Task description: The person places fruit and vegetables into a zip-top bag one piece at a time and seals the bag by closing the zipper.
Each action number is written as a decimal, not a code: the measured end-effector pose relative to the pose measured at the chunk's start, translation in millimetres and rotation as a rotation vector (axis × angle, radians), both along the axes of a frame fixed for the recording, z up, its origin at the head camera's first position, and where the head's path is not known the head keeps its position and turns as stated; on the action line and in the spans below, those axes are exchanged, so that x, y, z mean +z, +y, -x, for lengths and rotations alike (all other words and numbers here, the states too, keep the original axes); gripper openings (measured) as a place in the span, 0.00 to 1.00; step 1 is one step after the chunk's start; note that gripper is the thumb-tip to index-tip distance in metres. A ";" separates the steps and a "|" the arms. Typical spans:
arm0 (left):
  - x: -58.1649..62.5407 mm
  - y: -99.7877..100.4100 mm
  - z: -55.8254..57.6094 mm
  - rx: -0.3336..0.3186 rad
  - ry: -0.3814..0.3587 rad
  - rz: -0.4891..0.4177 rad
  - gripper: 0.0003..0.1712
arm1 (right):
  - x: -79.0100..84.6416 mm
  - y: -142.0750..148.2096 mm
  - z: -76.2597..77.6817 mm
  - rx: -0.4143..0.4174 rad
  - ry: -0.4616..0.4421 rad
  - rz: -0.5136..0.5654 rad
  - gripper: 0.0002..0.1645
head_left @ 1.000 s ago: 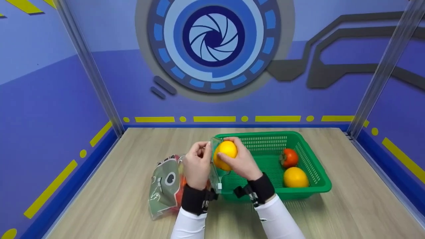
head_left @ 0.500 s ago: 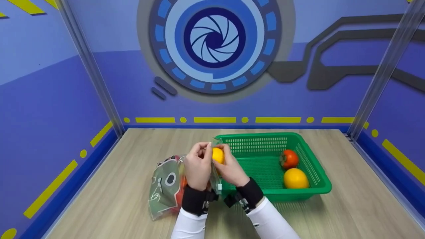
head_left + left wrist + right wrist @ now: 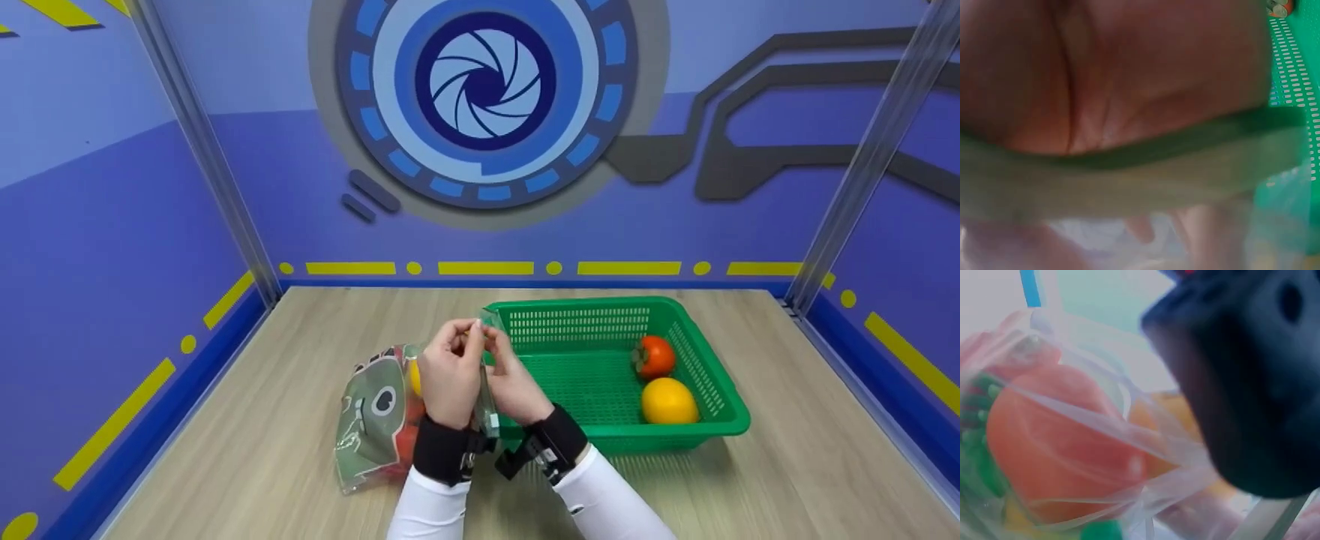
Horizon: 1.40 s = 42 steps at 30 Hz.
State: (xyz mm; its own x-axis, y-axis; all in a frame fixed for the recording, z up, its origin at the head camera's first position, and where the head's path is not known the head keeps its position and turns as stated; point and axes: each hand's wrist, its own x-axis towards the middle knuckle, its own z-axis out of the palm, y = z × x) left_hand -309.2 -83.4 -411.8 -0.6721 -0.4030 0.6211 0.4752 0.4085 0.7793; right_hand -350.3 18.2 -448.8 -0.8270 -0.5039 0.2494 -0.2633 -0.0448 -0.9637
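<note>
A clear plastic bag (image 3: 371, 427) with a green cartoon face lies left of the basket. My left hand (image 3: 450, 379) pinches the edge of its mouth; a green strip (image 3: 1185, 146) of that edge crosses the left wrist view. My right hand (image 3: 517, 382) is at the mouth, fingertips partly hidden behind the edge and left hand. I cannot tell whether it still holds anything. A yellow fruit (image 3: 415, 377) shows inside the bag beside the left hand. In the right wrist view, a large red-orange round fruit (image 3: 1067, 444) and an orange-yellow one (image 3: 1168, 419) show through the film.
A green plastic basket (image 3: 592, 431) stands to the right, holding a persimmon (image 3: 655, 356) and a yellow fruit (image 3: 669, 401). Blue panels rise behind the wooden table (image 3: 247, 450). A dark, blurred block (image 3: 1247, 388) covers part of the right wrist view.
The right hand has brought a yellow fruit left from above the basket into the bag's mouth, where the hands now hide it from its earlier place. The left hand has hardly moved.
</note>
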 end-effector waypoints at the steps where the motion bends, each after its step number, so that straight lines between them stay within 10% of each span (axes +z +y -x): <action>1: 0.1 0.1 -0.1 0.004 -0.004 -0.001 0.05 | -0.4 -1.2 0.1 -0.019 0.002 0.011 0.33; 12: -0.2 -2.2 0.5 0.018 0.014 -0.016 0.06 | -5.0 -4.3 2.3 -0.066 0.141 -0.108 0.20; 27: 2.4 -2.9 -1.4 0.012 0.015 -0.012 0.06 | 0.4 3.3 2.6 0.052 0.057 -0.082 0.30; 42: 1.7 -3.5 -1.2 0.012 -0.012 -0.031 0.06 | 8.8 14.9 3.4 -0.022 0.125 -0.285 0.24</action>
